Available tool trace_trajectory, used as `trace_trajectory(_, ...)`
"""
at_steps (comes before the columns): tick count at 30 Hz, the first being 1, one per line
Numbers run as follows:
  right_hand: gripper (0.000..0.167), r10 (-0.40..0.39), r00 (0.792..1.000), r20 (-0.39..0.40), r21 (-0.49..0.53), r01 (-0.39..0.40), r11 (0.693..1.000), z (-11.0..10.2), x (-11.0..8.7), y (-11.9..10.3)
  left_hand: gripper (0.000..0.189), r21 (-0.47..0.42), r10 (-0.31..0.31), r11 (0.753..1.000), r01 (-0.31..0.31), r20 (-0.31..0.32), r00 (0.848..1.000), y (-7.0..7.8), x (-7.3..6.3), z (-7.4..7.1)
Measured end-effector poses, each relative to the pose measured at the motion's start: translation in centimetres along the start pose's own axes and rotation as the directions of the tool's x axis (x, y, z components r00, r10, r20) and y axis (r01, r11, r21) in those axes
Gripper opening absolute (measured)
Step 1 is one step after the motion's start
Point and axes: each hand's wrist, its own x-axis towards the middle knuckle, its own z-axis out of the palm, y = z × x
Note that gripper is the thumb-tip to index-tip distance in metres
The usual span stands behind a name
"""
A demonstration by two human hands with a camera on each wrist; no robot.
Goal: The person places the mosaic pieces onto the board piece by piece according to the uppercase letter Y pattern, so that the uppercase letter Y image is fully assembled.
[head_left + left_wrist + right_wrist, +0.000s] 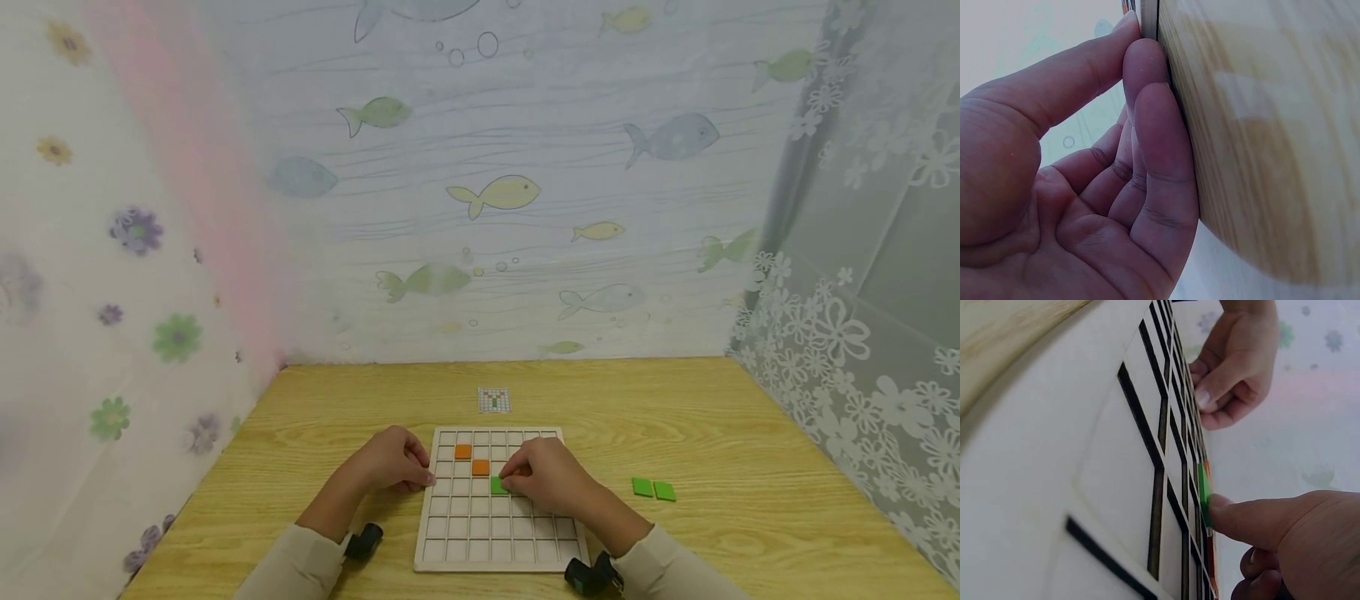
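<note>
"How does your tile (498, 486) look?"
"Flat, square, bright green, at the frame's lower centre. My right fingers (517, 482) pinch it on the gridded board (457, 527); my left fingers (1163, 137) grip the board's edge."

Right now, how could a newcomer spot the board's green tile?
On the yellowish table lies a grid board. There, the right hand touches the green tile. The board's other visible tiles are orange; two more green tiles lie off the board.
</note>
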Motion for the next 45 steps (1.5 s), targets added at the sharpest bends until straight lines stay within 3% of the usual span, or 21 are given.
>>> trace_trajectory(7,0.005,-0.022,1.0,0.015,-0.04,0.022,0.999,0.0,0.2,-0.1,0.027,-0.002,0.001,1.0,-0.001,-0.001,1.0,-0.1,0.1,0.0)
trace_trajectory(14,0.019,0.025,0.989,0.143,-0.014,-0.023,1.0,-0.9,0.1,-0.3,0.03,-0.019,0.017,1.0,-0.017,0.006,1.0,-0.2,0.2,0.0)
trace_trajectory(18,0.026,0.039,0.983,0.179,-0.031,-0.034,0.999,-1.2,-0.1,-0.5,0.033,-0.022,0.028,0.999,-0.028,0.012,1.0,-0.2,0.3,-0.1)
trace_trajectory(33,0.03,0.06,0.981,0.184,-0.108,-0.04,0.993,-1.4,-0.2,-0.6,0.027,-0.019,0.023,1.0,-0.023,0.026,0.999,0.0,0.0,-0.1)
trace_trajectory(45,0.029,0.073,0.987,0.143,-0.167,-0.048,0.985,-1.3,-0.2,-0.8,0.025,-0.002,0.024,1.0,-0.024,0.016,1.0,0.0,0.0,0.0)
